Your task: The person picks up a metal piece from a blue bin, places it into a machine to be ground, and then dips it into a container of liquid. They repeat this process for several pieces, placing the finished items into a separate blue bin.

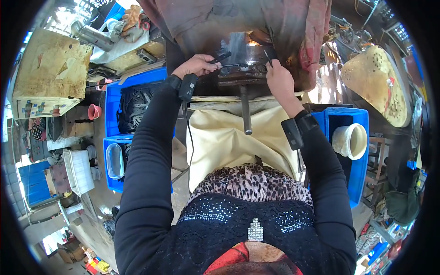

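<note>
My left hand (199, 65) is closed on a small dark flat metal piece (221, 57), held at the left of a dark machine worktop (250, 75). A thin dark rod (233, 65) runs from by its fingertips across the worktop; whether the fingers grip it too, I cannot tell. At the worktop's right side my right hand (280, 81) pinches a slim metal tool (267, 57) with its tip up; its exact kind is unclear. Between the hands, below the worktop, a round metal bar (246, 110) sticks out toward me. Cream cloth (229, 137) covers my lap.
On the left, a blue crate (110, 103) holds many dark metal parts; a second blue crate (114, 183) holds a clear container (114, 160). A whitish bucket (340, 141) sits in the blue crate (360, 178) at right. Reddish cloth (312, 41) hangs beside the machine.
</note>
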Demonstrator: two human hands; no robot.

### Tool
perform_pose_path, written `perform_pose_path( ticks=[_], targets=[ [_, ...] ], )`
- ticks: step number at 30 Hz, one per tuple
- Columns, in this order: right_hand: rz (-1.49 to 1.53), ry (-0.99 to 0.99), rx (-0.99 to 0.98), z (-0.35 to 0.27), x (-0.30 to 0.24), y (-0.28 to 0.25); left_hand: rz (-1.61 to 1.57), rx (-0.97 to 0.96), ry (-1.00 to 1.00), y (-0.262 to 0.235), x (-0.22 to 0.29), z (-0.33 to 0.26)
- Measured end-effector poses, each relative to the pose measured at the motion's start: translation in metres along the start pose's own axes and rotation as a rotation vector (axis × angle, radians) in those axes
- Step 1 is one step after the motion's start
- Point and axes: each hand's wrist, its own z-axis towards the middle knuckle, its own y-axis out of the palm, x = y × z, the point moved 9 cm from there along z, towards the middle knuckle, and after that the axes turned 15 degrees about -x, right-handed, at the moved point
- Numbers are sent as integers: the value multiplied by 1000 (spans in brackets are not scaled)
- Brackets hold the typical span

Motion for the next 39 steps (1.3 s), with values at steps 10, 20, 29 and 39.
perform_pose_path(
  ticks=[10, 20, 29, 39],
  targets=[
    [20, -331, -169, 33, -47, 25, 159, 40, -35, -5, -9, 12],
    [67, -332, -105, 20, -45, 0, 226, 94, 52, 9, 4, 5],
    [321, -515, -352, -128, -87, -21, 51, 495, 186, 7, 18, -67],
    [29, -711, -320, -123, -110, -2, 638, 1016, 264, 19, 15, -125]
  ],
)
